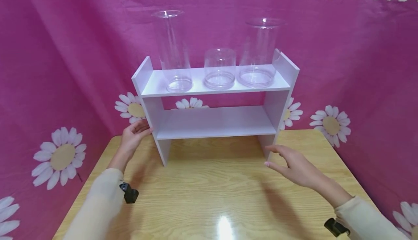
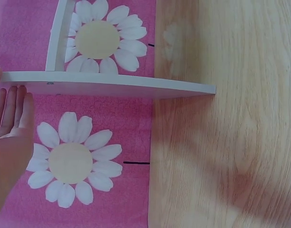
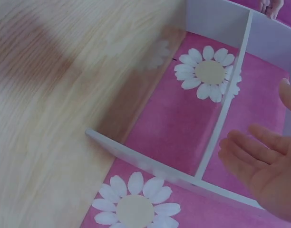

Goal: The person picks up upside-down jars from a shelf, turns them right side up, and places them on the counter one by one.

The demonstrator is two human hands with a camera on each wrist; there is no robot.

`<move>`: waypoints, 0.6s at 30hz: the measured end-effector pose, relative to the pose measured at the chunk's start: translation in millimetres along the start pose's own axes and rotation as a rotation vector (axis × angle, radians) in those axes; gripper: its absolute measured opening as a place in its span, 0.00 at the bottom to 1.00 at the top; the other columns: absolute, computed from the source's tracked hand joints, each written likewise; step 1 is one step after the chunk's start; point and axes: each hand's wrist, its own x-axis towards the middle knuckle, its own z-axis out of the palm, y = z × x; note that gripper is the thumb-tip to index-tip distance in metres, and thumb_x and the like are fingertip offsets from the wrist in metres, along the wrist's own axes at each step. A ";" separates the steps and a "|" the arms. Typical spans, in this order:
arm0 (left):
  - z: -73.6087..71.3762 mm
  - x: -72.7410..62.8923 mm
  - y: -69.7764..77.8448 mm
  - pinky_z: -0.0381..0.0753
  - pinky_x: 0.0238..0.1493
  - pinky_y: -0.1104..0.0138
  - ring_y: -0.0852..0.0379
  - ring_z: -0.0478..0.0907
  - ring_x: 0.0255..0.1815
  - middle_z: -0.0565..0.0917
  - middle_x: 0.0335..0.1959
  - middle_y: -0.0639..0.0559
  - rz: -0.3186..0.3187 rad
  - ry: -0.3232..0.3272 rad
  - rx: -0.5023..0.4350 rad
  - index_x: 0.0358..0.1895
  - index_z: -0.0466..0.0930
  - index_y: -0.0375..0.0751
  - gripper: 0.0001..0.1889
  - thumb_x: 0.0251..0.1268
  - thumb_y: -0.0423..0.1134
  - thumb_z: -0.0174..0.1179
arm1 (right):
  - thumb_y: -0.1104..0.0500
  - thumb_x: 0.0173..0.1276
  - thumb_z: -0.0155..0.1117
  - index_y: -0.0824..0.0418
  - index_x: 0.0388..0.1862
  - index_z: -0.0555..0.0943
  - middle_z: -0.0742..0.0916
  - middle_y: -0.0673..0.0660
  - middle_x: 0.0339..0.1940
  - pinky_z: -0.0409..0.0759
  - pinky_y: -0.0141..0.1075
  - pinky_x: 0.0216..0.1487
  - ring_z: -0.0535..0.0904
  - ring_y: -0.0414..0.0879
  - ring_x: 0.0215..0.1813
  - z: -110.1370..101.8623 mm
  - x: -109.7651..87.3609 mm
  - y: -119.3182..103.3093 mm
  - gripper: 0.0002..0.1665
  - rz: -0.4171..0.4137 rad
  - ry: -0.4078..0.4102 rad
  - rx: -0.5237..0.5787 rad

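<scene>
A white two-tier shelf (image 1: 215, 122) stands upright on the wooden table. My left hand (image 1: 132, 138) is at its left side panel (image 2: 107, 83), thumb at the front edge and fingers along the outer face. Apart from the right side panel (image 3: 150, 165), my right hand (image 1: 295, 165) hovers in front with its fingers spread and nothing in it. On the top board stand three clear cylinders: a tall narrow one (image 1: 176, 51) with a flared rim at left, a short one (image 1: 220, 69) in the middle, and a tall wide one (image 1: 259, 51) with a flared rim at right.
The wood-grain table (image 1: 209, 189) extends in front of the shelf. Pink cloth (image 1: 98, 69) with white daisies hangs close behind it and on both sides. Small black devices (image 1: 130, 193) are worn at both sleeves.
</scene>
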 end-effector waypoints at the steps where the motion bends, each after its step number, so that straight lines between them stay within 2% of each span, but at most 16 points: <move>1: -0.3 0.1 0.2 0.76 0.46 0.86 0.81 0.75 0.41 0.77 0.35 0.78 0.002 -0.001 0.002 0.64 0.66 0.25 0.28 0.64 0.34 0.61 | 0.48 0.67 0.63 0.66 0.61 0.74 0.83 0.63 0.58 0.79 0.55 0.56 0.79 0.61 0.58 -2.9 -0.4 0.0 0.30 -0.002 -0.005 0.006; 10: -6.7 1.1 2.0 0.76 0.45 0.86 0.81 0.75 0.40 0.77 0.34 0.79 0.012 -0.044 0.069 0.62 0.68 0.24 0.28 0.64 0.38 0.62 | 0.51 0.67 0.63 0.63 0.58 0.77 0.85 0.60 0.55 0.81 0.50 0.54 0.81 0.55 0.55 -26.0 2.3 -3.3 0.25 -0.067 -0.025 0.023; 18: -8.0 1.9 4.9 0.77 0.43 0.85 0.80 0.76 0.38 0.77 0.32 0.80 0.031 -0.063 0.066 0.59 0.70 0.21 0.26 0.63 0.35 0.63 | 0.52 0.68 0.62 0.60 0.57 0.78 0.86 0.56 0.53 0.82 0.48 0.55 0.83 0.52 0.53 -43.4 9.2 -10.5 0.21 -0.099 -0.046 0.055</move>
